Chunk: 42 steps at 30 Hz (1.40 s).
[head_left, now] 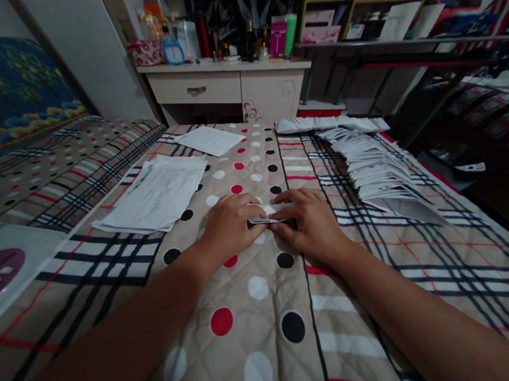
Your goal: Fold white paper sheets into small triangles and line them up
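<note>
1. Left hand: fingers curled, looks to be pinching the left end of a small paper piece; exact thumb contact partly hidden.
2. Right hand: thumb and index finger close together on the paper's right end, a pinch by the look of it; other fingers bent above.
3. Paper piece: between both hands, low over the dotted strip of the bedspread. Looks folded; number of layers can't be told.
4. Step in hand, my judgement: working a fold. Best done with edges lined up before pressing, one hand anchoring, the other running a thumb outward along the crease.
5. Soft quilting probably gives under pressure, so squeezing the crease between fingertips should beat pushing down. Light grip, or thin paper may wrinkle or skew.
6. Nearby, left: printed sheets, with a separate white sheet beyond.
7. Right: long row of folded papers, near the right hand but apart; keep that elbow and forearm clear of it.
</note>
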### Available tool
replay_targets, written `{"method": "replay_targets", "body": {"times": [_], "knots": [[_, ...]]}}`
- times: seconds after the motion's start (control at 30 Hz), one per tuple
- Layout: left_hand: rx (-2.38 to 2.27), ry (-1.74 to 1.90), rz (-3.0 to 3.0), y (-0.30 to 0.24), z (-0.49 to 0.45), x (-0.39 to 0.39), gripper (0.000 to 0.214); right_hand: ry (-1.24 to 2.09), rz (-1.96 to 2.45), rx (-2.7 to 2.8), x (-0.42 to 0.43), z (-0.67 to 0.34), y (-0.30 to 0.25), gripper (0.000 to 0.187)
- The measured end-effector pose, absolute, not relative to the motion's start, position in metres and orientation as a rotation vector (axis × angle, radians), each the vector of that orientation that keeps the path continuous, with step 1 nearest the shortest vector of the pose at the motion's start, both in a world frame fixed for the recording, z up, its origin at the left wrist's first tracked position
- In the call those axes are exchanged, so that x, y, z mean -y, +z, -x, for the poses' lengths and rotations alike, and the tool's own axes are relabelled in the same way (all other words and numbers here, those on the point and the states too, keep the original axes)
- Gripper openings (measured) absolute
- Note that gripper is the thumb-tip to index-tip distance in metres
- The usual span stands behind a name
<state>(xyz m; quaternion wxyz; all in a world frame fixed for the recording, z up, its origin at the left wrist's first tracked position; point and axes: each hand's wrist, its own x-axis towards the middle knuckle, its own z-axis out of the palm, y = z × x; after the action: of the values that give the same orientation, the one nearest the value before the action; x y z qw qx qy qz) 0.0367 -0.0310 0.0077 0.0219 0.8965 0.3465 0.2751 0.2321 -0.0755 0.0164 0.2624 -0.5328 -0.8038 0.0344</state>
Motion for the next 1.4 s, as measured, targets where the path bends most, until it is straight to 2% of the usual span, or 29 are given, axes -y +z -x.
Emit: {"method": "replay_targets", "body": {"times": [0.1, 0.23, 0.37, 0.5, 0.57, 0.7, 0.77, 0.87, 0.97, 1.0, 1.13, 1.23, 1.4], "knots": [[-1.066, 0.928, -2.627, 0.004, -0.037, 0.029, 0.002, 0.209, 1.375, 2.087, 0.072, -0.233, 0.010, 0.015], [-0.961, 1.105, -2.504, 0.000, -0.038, 0.028, 0.009, 0.437, 1.350, 1.818, 0.070, -0.232, 0.002, 0.011], [-1.022, 1.224, -2.404, 0.004, -0.040, 0.032, 0.013, 0.563, 1.331, 1.629, 0.071, -0.230, 0.002, 0.014], [-1.143, 1.215, -2.165, 0.012, -0.044, 0.038, 0.047, 0.444, 1.255, 1.677, 0.072, -0.231, 0.005, 0.016], [-1.133, 1.149, -2.066, 0.014, -0.045, 0.039, 0.053, 0.389, 1.230, 1.714, 0.071, -0.232, 0.005, 0.016], [-1.128, 1.061, -1.971, 0.015, -0.045, 0.037, 0.026, 0.411, 1.272, 1.689, 0.072, -0.231, 0.003, 0.016], [-1.129, 1.056, -1.941, 0.015, -0.045, 0.037, 0.020, 0.470, 1.330, 1.652, 0.073, -0.230, 0.003, 0.015], [-1.141, 1.046, -1.926, 0.015, -0.044, 0.037, 0.018, 0.493, 1.387, 1.624, 0.073, -0.230, 0.004, 0.017], [-1.157, 1.032, -1.938, 0.016, -0.044, 0.038, 0.018, 0.474, 1.357, 1.649, 0.073, -0.231, 0.004, 0.035], [-1.160, 1.026, -1.946, 0.016, -0.044, 0.038, 0.018, 0.484, 1.338, 1.671, 0.073, -0.232, 0.004, 0.035], [-1.177, 1.000, -1.958, 0.014, -0.045, 0.040, 0.019, 0.522, 1.314, 1.741, 0.073, -0.232, 0.004, 0.014], [-1.176, 0.982, -1.935, 0.015, -0.045, 0.039, 0.020, 0.506, 1.333, 1.746, 0.075, -0.232, 0.006, 0.013], [-1.102, 0.972, -1.784, 0.017, -0.046, 0.037, 0.009, 0.599, 1.350, 1.625, 0.074, -0.231, 0.004, 0.015]]}}
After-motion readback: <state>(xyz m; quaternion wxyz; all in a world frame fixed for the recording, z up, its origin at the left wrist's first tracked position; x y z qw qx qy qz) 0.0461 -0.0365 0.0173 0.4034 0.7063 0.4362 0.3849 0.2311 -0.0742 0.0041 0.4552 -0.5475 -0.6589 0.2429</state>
